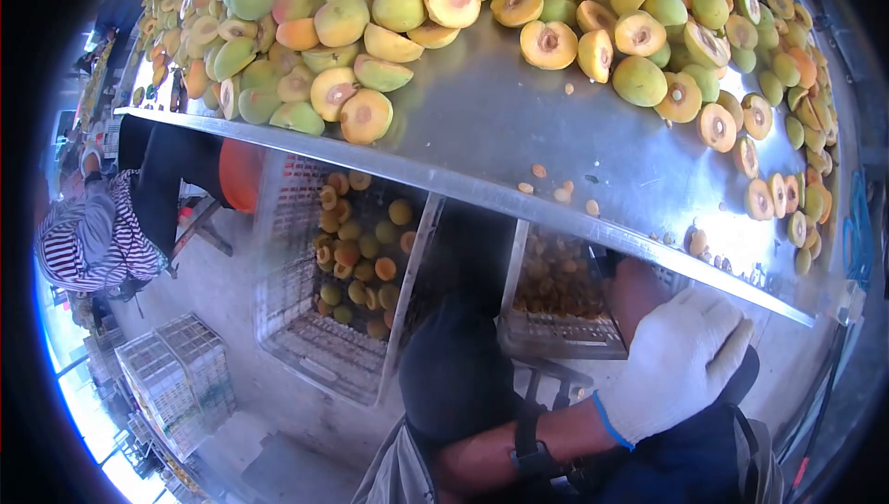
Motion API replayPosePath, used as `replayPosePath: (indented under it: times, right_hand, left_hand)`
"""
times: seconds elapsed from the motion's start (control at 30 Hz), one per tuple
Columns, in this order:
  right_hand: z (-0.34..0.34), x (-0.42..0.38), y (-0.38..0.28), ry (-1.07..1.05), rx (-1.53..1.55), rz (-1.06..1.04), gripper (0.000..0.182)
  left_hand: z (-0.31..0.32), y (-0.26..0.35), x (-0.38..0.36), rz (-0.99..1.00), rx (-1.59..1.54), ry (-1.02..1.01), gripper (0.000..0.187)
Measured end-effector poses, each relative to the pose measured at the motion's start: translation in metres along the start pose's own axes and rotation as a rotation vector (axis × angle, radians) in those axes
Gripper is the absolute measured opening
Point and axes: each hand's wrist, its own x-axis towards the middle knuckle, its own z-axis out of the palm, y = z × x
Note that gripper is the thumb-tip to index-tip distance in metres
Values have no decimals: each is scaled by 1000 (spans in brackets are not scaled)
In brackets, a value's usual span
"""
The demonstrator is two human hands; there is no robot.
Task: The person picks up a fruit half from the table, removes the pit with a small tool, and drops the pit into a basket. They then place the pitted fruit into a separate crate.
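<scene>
My left hand [683,365], in a white knit glove with a blue cuff, is closed below the table's front edge. Its fingers curl away from view, so what they hold, if anything, is hidden. Bare skin [641,293] of an arm shows beside the glove, running under the table edge; my right hand is not visible. Halved yellow-green fruits [366,115] lie heaped on the metal table [482,106], many cut face up, some with pits inside. Loose pits [562,195] are scattered near the edge.
Under the edge stand a crate [338,370] of fruit halves and a smaller crate [565,339] holding small brown pieces. My knee [454,379] is between them. A strapped crate [181,370] stands at the lower left. Another person [97,226] in a striped top is at the far left.
</scene>
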Motion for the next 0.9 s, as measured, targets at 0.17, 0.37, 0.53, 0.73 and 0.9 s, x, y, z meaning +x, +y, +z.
replayPosePath:
  times: [0.17,0.37,0.53,0.73,0.9]
  right_hand:
    - [1,-53,-3,-99,37,-99,49]
    - [13,-120,-9,-224,78,-209,50]
    - [71,-122,0,28,262,-235,54]
    - [21,-137,-3,185,514,152,50]
    - [20,-176,-2,362,728,182,47]
  left_hand:
    - [5,5,-11,-23,6,-31,9]
    - [27,-5,-24,45,115,-12,15]
    - [30,-22,-26,88,278,-38,14]
    - [33,-33,-23,97,351,-94,15]
    - [37,-29,-24,140,356,-141,15]
